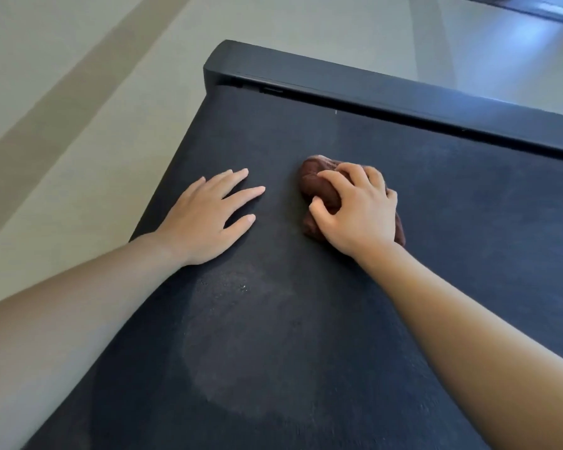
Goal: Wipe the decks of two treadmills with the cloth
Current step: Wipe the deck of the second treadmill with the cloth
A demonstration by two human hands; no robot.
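Nearest us, the dark treadmill deck (338,303) shows a pale patch (241,345). Our right hand (358,206) grips the crumpled brown cloth (316,186); our left hand (205,216) rests flat, fingers straight.

The dark deck (468,228), standing on pale floor (62,125), bears a bunched brown cloth (317,185) under the right hand (359,212), the left hand (205,219) lying flat beside it, and a greyish patch (241,352), perhaps dust.

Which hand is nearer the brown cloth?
Right. The right hand grips the bunched brown cloth on the treadmill deck. The left hand lies flat on the deck to the cloth's left, not touching it.
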